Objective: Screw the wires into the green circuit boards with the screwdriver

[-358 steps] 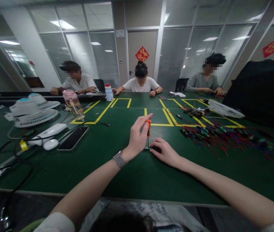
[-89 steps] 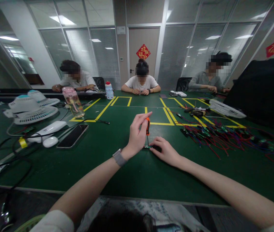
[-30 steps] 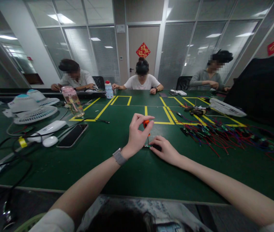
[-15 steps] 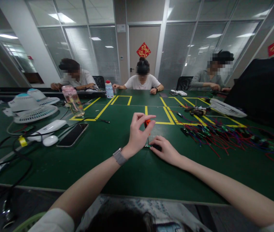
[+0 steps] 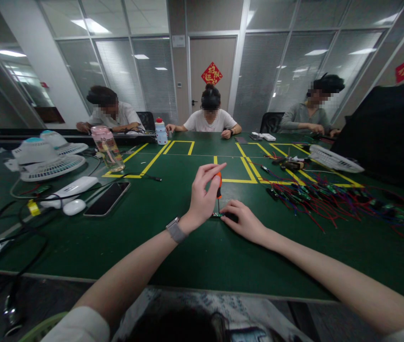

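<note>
My left hand (image 5: 202,197) pinches the orange handle of a small screwdriver (image 5: 218,184) held upright, its thin shaft pointing down onto a small green circuit board (image 5: 217,215) on the green table (image 5: 145,228). My right hand (image 5: 244,221) lies over the board's right end, fingers curled and pressing down on it. A grey watch is on my left wrist.
A pile of red and blue wired boards (image 5: 323,199) lies to the right. A phone (image 5: 107,199), white mouse (image 5: 74,207), cables, two fans (image 5: 47,156) and a pink bottle (image 5: 108,150) sit at left. Three people work at the far side.
My left fingers have shifted around the screwdriver handle, from gripping its top to pinching its side. The right hand and the board have stayed put.
</note>
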### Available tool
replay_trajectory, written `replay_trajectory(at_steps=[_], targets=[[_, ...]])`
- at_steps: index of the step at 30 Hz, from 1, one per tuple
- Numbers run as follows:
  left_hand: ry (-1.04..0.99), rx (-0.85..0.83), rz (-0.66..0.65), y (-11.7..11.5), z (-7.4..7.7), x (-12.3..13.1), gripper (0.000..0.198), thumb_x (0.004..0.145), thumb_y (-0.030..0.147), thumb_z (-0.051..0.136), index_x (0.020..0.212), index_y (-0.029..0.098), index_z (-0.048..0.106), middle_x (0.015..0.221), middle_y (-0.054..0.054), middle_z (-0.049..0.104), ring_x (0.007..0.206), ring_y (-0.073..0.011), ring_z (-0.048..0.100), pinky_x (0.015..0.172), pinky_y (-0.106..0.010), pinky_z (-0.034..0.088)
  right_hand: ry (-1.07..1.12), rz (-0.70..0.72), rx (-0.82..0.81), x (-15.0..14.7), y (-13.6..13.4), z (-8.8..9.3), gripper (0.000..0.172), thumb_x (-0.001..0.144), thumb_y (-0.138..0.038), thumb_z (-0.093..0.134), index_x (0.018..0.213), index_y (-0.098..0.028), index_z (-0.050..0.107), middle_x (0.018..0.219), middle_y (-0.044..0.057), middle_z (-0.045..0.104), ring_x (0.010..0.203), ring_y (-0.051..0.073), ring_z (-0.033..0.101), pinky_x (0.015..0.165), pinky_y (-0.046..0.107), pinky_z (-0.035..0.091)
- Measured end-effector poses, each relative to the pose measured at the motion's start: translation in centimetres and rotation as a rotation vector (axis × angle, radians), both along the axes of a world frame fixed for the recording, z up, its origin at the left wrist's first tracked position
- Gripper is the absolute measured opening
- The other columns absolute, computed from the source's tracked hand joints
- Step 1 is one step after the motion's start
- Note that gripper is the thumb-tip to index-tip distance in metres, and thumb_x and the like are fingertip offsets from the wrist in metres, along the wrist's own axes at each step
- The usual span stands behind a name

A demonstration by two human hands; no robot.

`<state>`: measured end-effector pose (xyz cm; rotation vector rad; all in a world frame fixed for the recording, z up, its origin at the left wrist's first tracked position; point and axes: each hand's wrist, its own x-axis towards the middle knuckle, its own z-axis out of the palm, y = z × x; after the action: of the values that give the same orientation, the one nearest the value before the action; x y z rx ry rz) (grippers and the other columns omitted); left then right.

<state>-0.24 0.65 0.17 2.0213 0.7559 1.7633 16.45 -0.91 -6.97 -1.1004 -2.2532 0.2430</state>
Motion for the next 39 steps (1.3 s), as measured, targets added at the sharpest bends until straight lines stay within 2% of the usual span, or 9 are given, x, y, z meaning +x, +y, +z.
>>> replay_trajectory(at_steps=[3,7,10,13,16,22,28,34,39], targets=[[-0.016,-0.055,-0.08,-0.01,-0.11,0.12,0.033,0.096,0.023,0.041,0.125,0.024,0.057,0.111,-0.006,0.062,0.098,-0.0149,0.059,0.086,-0.031,0.048,-0.006,-0.002,0.001,0.03,0.05,-0.07,0.01,0.085,-0.018,0.061,0.093,-0.019,0.068,0.089,0.006,0.062,0.086,0.021,0.058,0.079,0.036,0.047],[0.007,0.004,0.048,-0.04,0.02,0.19,0.023,0.088,0.023,0.058,0.11,0.024,0.066,0.092,-0.002,0.059,0.086,-0.0134,0.057,0.082,-0.028,0.047,-0.01,-0.003,0.002,0.05,0.06,-0.06,0.01,0.085,-0.018,0.061,0.093,-0.019,0.068,0.09,0.006,0.062,0.087,0.021,0.057,0.08,0.036,0.047],[0.015,0.048,0.114,-0.06,0.18,0.07,0.02,0.086,0.024,0.062,0.104,0.025,0.069,0.095,-0.003,0.054,0.093,-0.0147,0.055,0.087,-0.029,0.046,-0.012,-0.005,0.001,0.02,0.04,0.01,0.011,0.085,-0.018,0.062,0.094,-0.019,0.068,0.09,0.006,0.062,0.087,0.021,0.057,0.08,0.036,0.047],[0.006,0.021,0.013,-0.02,0.11,-0.03,0.028,0.093,0.022,0.048,0.116,0.026,0.064,0.111,-0.006,0.056,0.105,-0.0156,0.055,0.093,-0.031,0.044,-0.005,-0.002,0.0,0.0,0.0,0.08,0.011,0.085,-0.017,0.062,0.094,-0.019,0.068,0.09,0.006,0.062,0.087,0.021,0.057,0.081,0.036,0.047],[-0.01,-0.03,-0.061,0.0,-0.05,0.02,0.033,0.096,0.02,0.043,0.125,0.025,0.057,0.111,-0.006,0.06,0.101,-0.0147,0.058,0.09,-0.03,0.046,-0.002,-0.001,-0.005,-0.01,-0.03,0.1,0.011,0.085,-0.016,0.062,0.094,-0.019,0.067,0.089,0.006,0.062,0.087,0.021,0.057,0.081,0.036,0.047],[0.027,0.019,0.111,-0.22,0.06,0.06,0.021,0.088,0.026,0.059,0.106,0.024,0.068,0.097,-0.004,0.053,0.091,-0.0144,0.054,0.084,-0.028,0.046,-0.001,-0.003,0.0,-0.06,-0.08,0.09,0.01,0.084,-0.017,0.062,0.093,-0.019,0.068,0.089,0.006,0.062,0.086,0.021,0.057,0.08,0.036,0.047],[-0.032,-0.057,-0.108,0.15,-0.41,0.21,0.034,0.097,0.022,0.04,0.128,0.025,0.054,0.113,-0.006,0.06,0.098,-0.0137,0.06,0.087,-0.029,0.048,-0.002,-0.004,-0.004,-0.07,-0.05,0.09,0.011,0.085,-0.016,0.062,0.094,-0.018,0.068,0.09,0.006,0.062,0.087,0.021,0.057,0.08,0.036,0.047],[0.009,0.012,0.089,0.06,-0.2,0.12,0.025,0.088,0.025,0.059,0.112,0.023,0.065,0.096,-0.003,0.056,0.089,-0.0133,0.055,0.084,-0.027,0.046,-0.007,-0.005,-0.006,-0.02,0.08,-0.12,0.011,0.085,-0.016,0.062,0.094,-0.017,0.067,0.09,0.007,0.061,0.087,0.021,0.056,0.081,0.036,0.046],[0.0,-0.005,-0.055,-0.13,-0.17,0.08,0.034,0.097,0.02,0.038,0.124,0.025,0.058,0.111,-0.005,0.058,0.099,-0.013,0.057,0.087,-0.027,0.046,0.001,-0.001,-0.006,-0.02,0.03,-0.08,0.011,0.085,-0.016,0.062,0.094,-0.017,0.067,0.09,0.006,0.061,0.088,0.021,0.056,0.081,0.036,0.046]])
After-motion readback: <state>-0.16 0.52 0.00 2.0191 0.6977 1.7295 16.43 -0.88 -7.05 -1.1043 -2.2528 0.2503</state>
